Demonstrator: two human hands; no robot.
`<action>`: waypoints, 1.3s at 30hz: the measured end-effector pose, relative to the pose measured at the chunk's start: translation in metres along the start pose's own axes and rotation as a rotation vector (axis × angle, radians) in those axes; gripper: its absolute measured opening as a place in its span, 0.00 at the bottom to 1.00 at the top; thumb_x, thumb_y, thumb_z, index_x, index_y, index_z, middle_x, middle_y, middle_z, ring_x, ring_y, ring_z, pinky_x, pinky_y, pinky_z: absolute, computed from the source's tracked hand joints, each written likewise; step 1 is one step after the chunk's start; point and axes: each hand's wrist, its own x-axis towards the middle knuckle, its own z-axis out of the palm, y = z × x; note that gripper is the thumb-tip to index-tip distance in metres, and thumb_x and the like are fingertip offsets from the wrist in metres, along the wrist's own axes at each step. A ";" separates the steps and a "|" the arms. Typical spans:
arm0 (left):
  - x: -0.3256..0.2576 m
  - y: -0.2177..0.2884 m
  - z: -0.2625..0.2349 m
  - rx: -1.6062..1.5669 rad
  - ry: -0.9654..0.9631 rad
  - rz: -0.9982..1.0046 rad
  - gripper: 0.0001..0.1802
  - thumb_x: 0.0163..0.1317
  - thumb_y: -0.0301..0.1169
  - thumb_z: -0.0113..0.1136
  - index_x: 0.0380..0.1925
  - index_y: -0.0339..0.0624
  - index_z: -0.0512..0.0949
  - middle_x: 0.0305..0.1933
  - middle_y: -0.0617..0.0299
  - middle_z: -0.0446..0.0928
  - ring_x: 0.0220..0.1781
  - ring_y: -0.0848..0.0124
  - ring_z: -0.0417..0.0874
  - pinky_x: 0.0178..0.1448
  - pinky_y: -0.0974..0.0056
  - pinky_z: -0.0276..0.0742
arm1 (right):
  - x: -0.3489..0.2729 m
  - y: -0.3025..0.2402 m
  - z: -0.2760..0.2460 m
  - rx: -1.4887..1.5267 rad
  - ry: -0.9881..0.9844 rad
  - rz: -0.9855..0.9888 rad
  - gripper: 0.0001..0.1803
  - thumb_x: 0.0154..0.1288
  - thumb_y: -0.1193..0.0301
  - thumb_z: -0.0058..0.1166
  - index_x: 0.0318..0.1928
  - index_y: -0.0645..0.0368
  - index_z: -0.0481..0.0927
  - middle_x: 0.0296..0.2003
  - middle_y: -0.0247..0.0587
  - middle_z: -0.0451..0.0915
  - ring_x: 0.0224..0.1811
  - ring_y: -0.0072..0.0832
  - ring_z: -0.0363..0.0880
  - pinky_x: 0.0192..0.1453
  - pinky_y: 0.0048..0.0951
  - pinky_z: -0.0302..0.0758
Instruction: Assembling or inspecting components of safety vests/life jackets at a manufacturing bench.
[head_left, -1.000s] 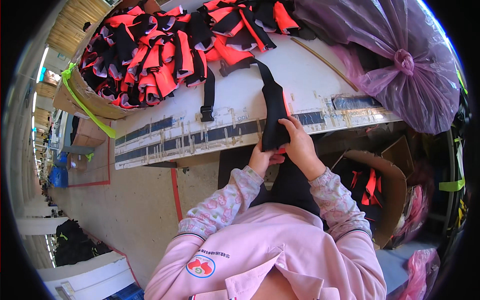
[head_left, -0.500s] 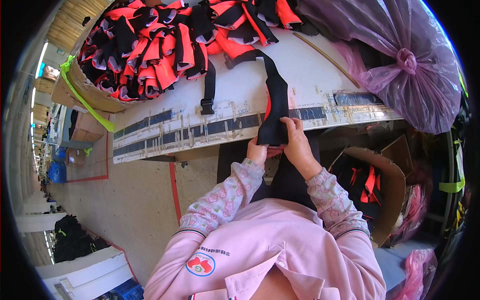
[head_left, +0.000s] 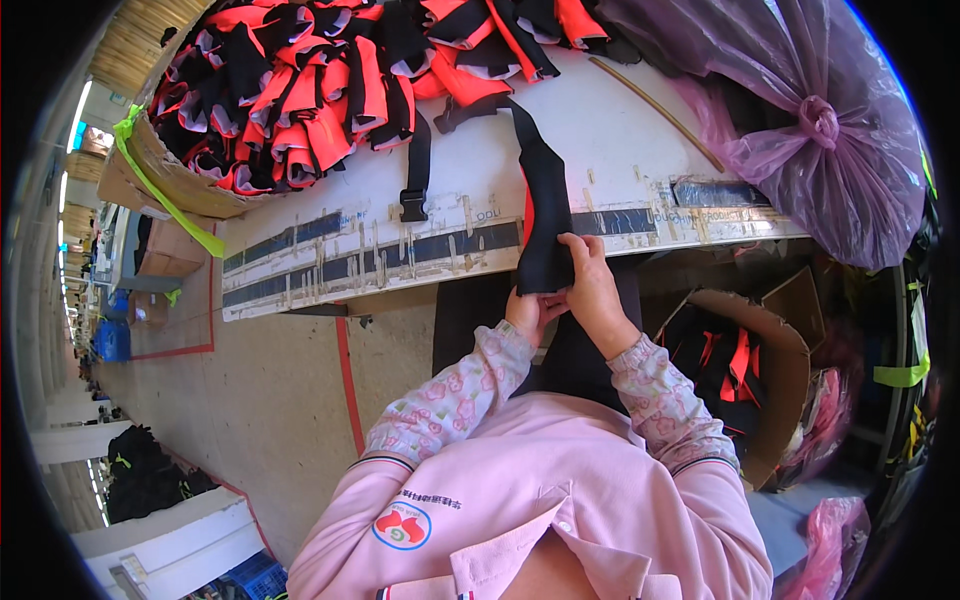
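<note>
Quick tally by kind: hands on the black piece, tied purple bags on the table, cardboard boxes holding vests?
Hands, left hand and right hand, on the black piece: 2
Purple bag: 1
Cardboard boxes, one on the table, one below: 2
Total: 5

A white bench [head_left: 640,150] bears taped strips along its near edge. On it lie a heap of red-and-black vests [head_left: 330,80], a black strap [head_left: 540,190] and a tied purple plastic bag [head_left: 800,120].

From my remote seat, the black fabric strap [head_left: 543,215] covers the fingertips of my left hand [head_left: 528,312], and the right hand [head_left: 592,290] hides the strap's lower end. The pile of orange-and-black vests [head_left: 330,75] and the purple plastic bag [head_left: 800,120] run off the top edge. The cardboard box [head_left: 745,370] hides its contents' lower parts.
</note>
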 end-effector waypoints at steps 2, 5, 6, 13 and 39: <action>0.004 0.000 0.001 0.043 0.040 0.017 0.15 0.65 0.42 0.49 0.43 0.44 0.75 0.36 0.60 0.79 0.34 0.69 0.81 0.40 0.63 0.79 | 0.000 -0.001 0.001 -0.042 -0.005 0.006 0.35 0.40 0.91 0.49 0.53 0.54 0.68 0.51 0.53 0.65 0.47 0.54 0.73 0.48 0.40 0.75; 0.007 -0.002 -0.002 0.152 0.044 0.046 0.14 0.63 0.42 0.52 0.44 0.49 0.74 0.35 0.66 0.78 0.35 0.73 0.80 0.42 0.63 0.78 | 0.000 -0.007 -0.003 -0.093 -0.036 0.043 0.34 0.40 0.89 0.52 0.53 0.53 0.68 0.51 0.53 0.66 0.47 0.54 0.73 0.47 0.40 0.75; 0.009 -0.002 -0.003 0.151 0.045 0.045 0.14 0.63 0.42 0.52 0.44 0.49 0.74 0.35 0.66 0.78 0.35 0.73 0.80 0.42 0.63 0.78 | 0.000 -0.010 -0.005 -0.093 -0.037 0.043 0.34 0.40 0.89 0.52 0.53 0.53 0.68 0.51 0.53 0.66 0.47 0.54 0.73 0.47 0.40 0.75; 0.006 0.003 -0.005 0.180 -0.013 0.159 0.15 0.68 0.34 0.45 0.51 0.39 0.71 0.44 0.55 0.78 0.37 0.63 0.83 0.43 0.62 0.81 | 0.024 -0.014 -0.041 -0.085 -0.219 -0.230 0.38 0.50 0.69 0.61 0.62 0.59 0.61 0.59 0.56 0.62 0.63 0.50 0.60 0.63 0.40 0.62; 0.014 -0.017 -0.004 0.015 0.024 0.034 0.15 0.69 0.32 0.41 0.53 0.39 0.66 0.43 0.51 0.77 0.41 0.54 0.81 0.46 0.49 0.80 | 0.101 0.011 0.041 -0.606 0.036 -0.506 0.45 0.60 0.41 0.40 0.63 0.69 0.59 0.65 0.53 0.57 0.71 0.41 0.48 0.72 0.46 0.39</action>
